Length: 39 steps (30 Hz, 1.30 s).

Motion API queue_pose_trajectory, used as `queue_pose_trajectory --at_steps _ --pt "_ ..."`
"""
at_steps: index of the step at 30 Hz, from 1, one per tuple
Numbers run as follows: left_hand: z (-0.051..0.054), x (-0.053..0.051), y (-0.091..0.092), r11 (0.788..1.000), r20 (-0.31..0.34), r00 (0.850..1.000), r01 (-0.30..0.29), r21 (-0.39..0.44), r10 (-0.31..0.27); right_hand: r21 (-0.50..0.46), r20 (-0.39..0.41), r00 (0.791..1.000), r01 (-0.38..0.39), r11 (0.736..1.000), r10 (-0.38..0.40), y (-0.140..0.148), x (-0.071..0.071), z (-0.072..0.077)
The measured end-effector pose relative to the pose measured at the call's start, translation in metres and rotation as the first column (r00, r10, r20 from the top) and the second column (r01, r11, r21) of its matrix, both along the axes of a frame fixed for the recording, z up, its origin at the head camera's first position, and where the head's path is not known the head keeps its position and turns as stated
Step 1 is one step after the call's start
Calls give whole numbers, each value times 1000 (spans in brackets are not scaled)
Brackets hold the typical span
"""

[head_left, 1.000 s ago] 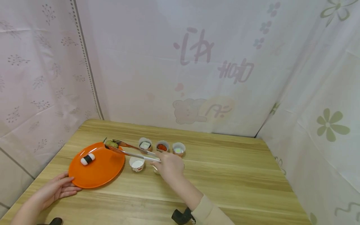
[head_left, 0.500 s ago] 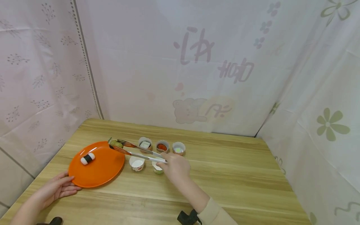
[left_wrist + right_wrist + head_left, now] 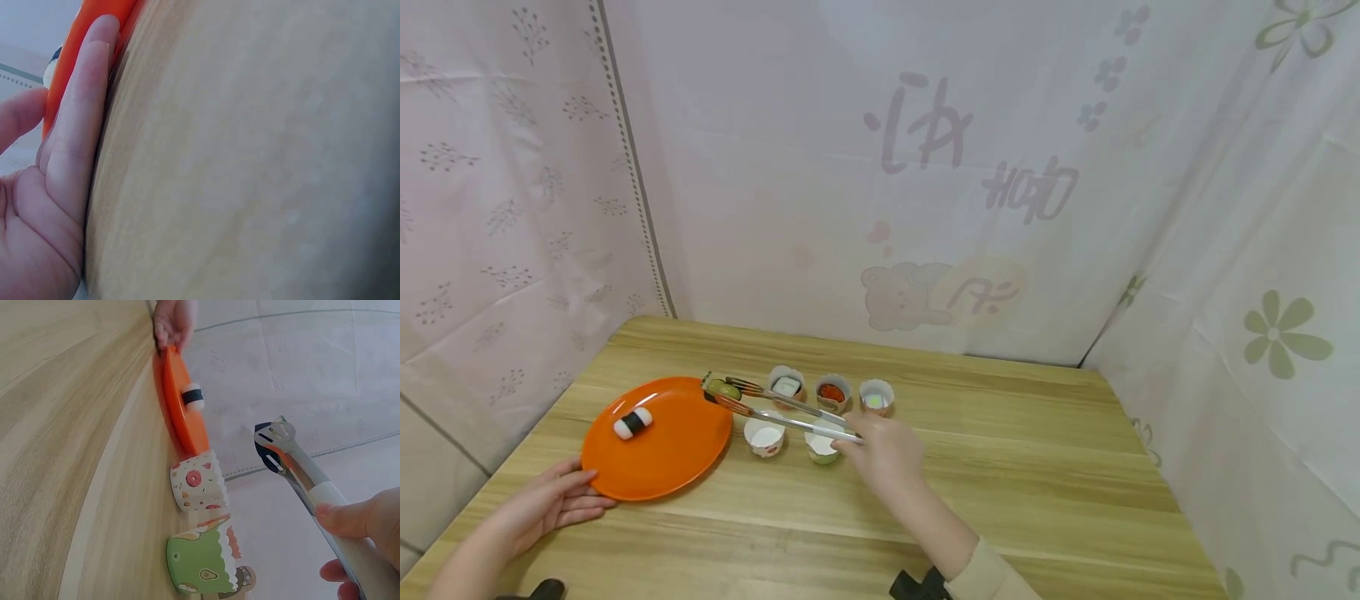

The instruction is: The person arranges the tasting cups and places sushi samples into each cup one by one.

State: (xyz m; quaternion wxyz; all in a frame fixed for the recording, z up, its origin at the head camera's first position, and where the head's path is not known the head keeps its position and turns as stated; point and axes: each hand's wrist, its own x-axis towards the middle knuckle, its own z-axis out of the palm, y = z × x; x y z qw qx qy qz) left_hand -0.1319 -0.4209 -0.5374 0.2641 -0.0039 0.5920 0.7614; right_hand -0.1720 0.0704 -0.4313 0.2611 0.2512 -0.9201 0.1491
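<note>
My right hand (image 3: 883, 454) grips a pair of metal tongs (image 3: 805, 417) around the handles. Between the tong tips is a small olive-green piece with a dark part (image 3: 724, 389), held above the right rim of the orange plate (image 3: 677, 450); in the right wrist view the tips largely hide it. My left hand (image 3: 553, 504) pinches the plate's near-left rim, thumb at the edge and fingers beneath, as the left wrist view (image 3: 56, 162) shows. A white sushi piece with a black band (image 3: 633, 423) lies on the plate's left side.
Right of the plate stand several paper cups: a white patterned cup (image 3: 765, 439), a green cup (image 3: 822, 454), one with a white piece (image 3: 786, 385), one with red filling (image 3: 833, 392) and one with a pale green-white piece (image 3: 876, 397). Curtains surround the wooden table (image 3: 1037, 467).
My right hand has moved right and slightly down with the tongs, carrying the green piece from over the plate to its right edge. The left hand and plate have hardly moved.
</note>
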Motion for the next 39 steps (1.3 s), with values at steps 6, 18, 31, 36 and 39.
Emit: queue_pose_trajectory --at_steps 6,18,31,36,39 --pt "-2 1 -4 999 5 1000 -2 53 2 -1 2 1000 -9 1000 9 6 2 3" --pt "-2 1 -3 1000 5 1000 1 16 -1 0 -2 1000 -9 1000 9 23 4 6" --pt "-2 1 -4 998 15 1000 5 60 -6 -1 13 1000 -5 1000 5 40 8 5" --pt "-2 1 -5 996 20 1000 3 86 -4 -8 3 1000 -15 1000 15 44 10 5" --pt "-2 0 -5 998 14 1000 -3 55 2 6 -8 1000 2 1000 -2 47 10 5"
